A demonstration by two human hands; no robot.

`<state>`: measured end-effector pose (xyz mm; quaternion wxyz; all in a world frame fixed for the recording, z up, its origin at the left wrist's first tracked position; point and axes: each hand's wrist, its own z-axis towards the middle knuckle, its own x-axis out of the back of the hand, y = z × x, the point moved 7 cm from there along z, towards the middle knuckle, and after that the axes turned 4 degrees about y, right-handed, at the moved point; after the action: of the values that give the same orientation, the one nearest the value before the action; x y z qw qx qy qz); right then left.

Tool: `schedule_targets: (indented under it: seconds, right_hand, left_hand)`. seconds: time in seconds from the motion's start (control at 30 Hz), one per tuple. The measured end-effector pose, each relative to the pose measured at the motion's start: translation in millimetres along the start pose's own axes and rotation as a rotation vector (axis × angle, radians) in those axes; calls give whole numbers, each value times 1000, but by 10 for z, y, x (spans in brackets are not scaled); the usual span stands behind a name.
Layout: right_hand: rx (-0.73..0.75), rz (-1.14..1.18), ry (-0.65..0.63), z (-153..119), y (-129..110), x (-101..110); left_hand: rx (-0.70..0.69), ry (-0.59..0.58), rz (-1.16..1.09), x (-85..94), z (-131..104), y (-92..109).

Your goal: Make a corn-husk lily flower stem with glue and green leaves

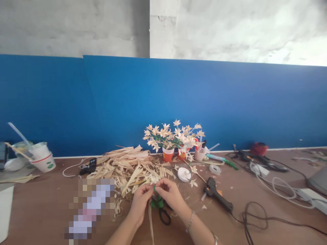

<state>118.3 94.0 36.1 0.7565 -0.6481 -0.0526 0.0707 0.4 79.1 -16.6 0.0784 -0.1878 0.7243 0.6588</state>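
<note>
My left hand point(140, 202) is closed at the lower middle, its thumb and fingers pinched on a thin pale strip point(150, 219) that hangs down. Close beside it, my right hand point(170, 194) pinches a bit of green tape point(154, 188) between thumb and index finger. The fingertips of both hands nearly meet. Just under them lie more green material point(157, 202) and black-handled scissors point(165, 216), partly hidden by my right hand. A pile of dry pale husk strips point(130, 170) spreads behind my hands.
Potted pale flowers point(168, 154) stand by the blue partition point(178, 95). A black glue gun point(218, 195) with its cable lies right of my hands, near a white round dish point(184, 174) and a tape roll point(215, 169). A white cup point(44, 161) stands far left; cables cover the right.
</note>
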Motion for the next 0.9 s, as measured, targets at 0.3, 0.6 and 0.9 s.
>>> schedule_targets:
  seconds: [0.3, 0.6, 0.9]
  right_hand:
    - [-27, -14, 30, 29, 74, 12]
    - [-39, -55, 43, 64, 179, 44]
    - [-38, -8, 22, 63, 193, 24]
  left_hand:
    - [14, -17, -18, -30, -10, -11]
    - [11, -22, -4, -49, -27, 5]
    - [-80, -34, 32, -69, -53, 124]
